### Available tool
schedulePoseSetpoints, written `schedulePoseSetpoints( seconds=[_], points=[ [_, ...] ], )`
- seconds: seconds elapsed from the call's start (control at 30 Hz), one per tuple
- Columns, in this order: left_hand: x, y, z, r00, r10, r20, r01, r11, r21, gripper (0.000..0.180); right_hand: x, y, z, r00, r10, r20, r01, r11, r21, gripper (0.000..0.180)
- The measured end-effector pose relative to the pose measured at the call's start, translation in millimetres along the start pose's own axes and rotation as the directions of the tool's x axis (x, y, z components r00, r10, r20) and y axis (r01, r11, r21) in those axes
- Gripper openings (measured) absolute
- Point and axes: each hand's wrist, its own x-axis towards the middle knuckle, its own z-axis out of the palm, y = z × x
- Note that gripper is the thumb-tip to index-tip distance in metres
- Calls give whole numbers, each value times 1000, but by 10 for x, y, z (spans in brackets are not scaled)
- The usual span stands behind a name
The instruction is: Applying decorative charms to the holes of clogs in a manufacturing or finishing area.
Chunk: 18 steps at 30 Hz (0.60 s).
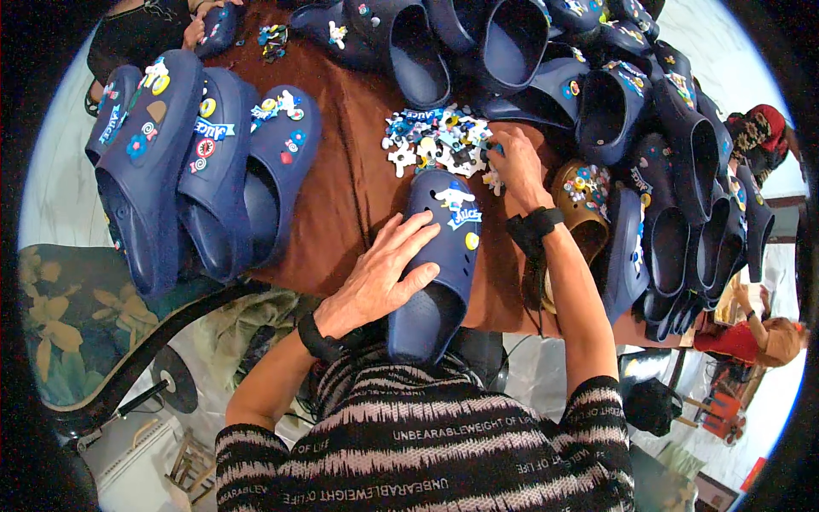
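A dark blue clog lies in front of me, its toe toward the charm pile and its heel at the table's near edge. White, blue and yellow charms sit on its upper. My left hand rests on the clog with fingers stretched over its upper and the thumb by the foot opening. My right hand is at the right side of a heap of loose shoe charms, fingers bent together. A small dark bit shows at its fingertips; its kind is unclear.
Charm-covered blue clogs stand at the left. Many more blue clogs crowd the far side and right. A brown clog is right of my right wrist. Another person's hand touches a clog at the far left, on the brown cloth.
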Motion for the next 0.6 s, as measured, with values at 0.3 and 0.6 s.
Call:
schedulePoseSetpoints(
  seconds=[0.3, 0.6],
  points=[
    [-17, 7, -5, 1000, -9, 1, 9, 1000, 1, 59, 87, 178, -50, 984, 39, -176, 19, 950, 313, 28],
    [-5, 11, 4, 1000, -9, 0, 9, 1000, 17, 59, 357, 457, 122, 996, 92, 17, -93, 984, 154, 32]
  ],
)
